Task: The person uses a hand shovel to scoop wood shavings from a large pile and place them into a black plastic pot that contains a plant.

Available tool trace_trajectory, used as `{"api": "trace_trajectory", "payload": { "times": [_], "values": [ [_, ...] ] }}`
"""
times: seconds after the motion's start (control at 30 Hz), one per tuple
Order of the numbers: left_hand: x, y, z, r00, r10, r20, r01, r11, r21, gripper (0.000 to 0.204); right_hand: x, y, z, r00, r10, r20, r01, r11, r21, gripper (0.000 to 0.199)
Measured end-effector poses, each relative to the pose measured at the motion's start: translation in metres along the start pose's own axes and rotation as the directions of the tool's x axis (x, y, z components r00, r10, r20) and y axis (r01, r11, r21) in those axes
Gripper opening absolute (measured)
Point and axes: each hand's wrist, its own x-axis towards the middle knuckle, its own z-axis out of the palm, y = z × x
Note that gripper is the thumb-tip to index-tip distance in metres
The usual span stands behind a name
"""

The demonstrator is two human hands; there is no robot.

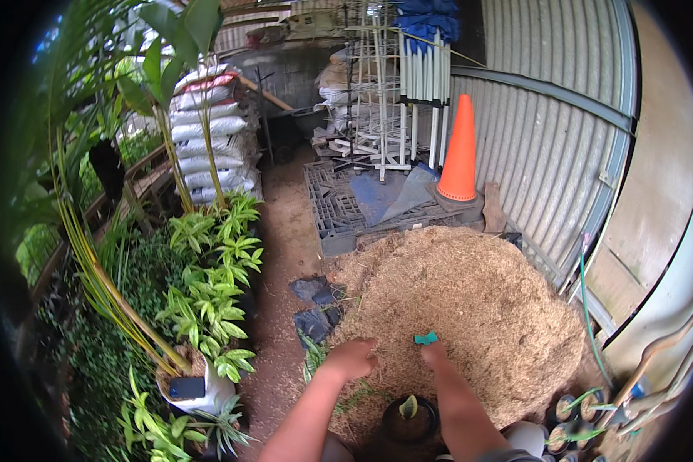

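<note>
Shavings [477, 285] lie heaped beyond the left hand [351, 359], which is loosely curled, apparently empty; below and between both hands stands a black pot [431, 428] with a cutting [408, 406]; the right hand [434, 354] pinches a teal piece [425, 338], judged light and stiff, by its near end, a sensible hold, no lettering legible.

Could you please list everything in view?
Heap: one, tan, centre
Large pot: one, black, bottom centre
Potted leaf: one, green, bottom centre
Small object: one, teal, centre
Cone: one, orange, behind heap
Pallet: at least one, grey, back
Sacks: several, whitish, back left
Poles: several, white, back
Plants: many, green, left
Phone: one, black, lower left
Plastic scraps: several, black, beside heap
Small pots: several, dark, lower right
Hose: one, green, right
Left grip: one, bare, near heap
Right grip: one, bare, holding small object
</note>
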Motion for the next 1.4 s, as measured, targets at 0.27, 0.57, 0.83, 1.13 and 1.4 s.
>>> {"api": "trace_trajectory", "payload": {
  "times": [0.27, 0.57, 0.83, 1.13, 1.4],
  "values": [
    [0.017, -0.011, 0.021, 1.000, 0.012, 0.020, -0.012, 1.000, 0.000, 0.055, -0.096, 0.006, -0.077, 0.996, -0.083, 0.034, 0.080, 0.993, 0.082, 0.046],
    [0.026, 0.004, 0.029, 0.997, 0.064, -0.039, -0.065, 0.997, -0.032, 0.038, -0.129, -0.071, -0.200, 0.968, -0.239, -0.077, 0.251, 0.909, 0.332, 0.036],
    [0.035, 0.015, 0.050, 0.980, 0.149, -0.130, -0.152, 0.988, -0.015, 0.030, -0.169, -0.070, -0.278, 0.950, -0.311, -0.036, 0.312, 0.950, 0.020, 0.035],
    [0.030, 0.042, 0.062, 0.939, 0.235, -0.251, -0.245, 0.969, -0.011, 0.023, -0.180, -0.028, -0.256, 0.906, -0.256, 0.337, 0.322, 0.934, -0.157, 0.035],
    [0.030, 0.061, 0.070, 0.856, 0.329, -0.398, -0.328, 0.942, 0.073, 0.025, -0.207, -0.046, -0.255, 0.791, -0.239, 0.563, 0.444, 0.858, -0.260, 0.040]
  ]
}}
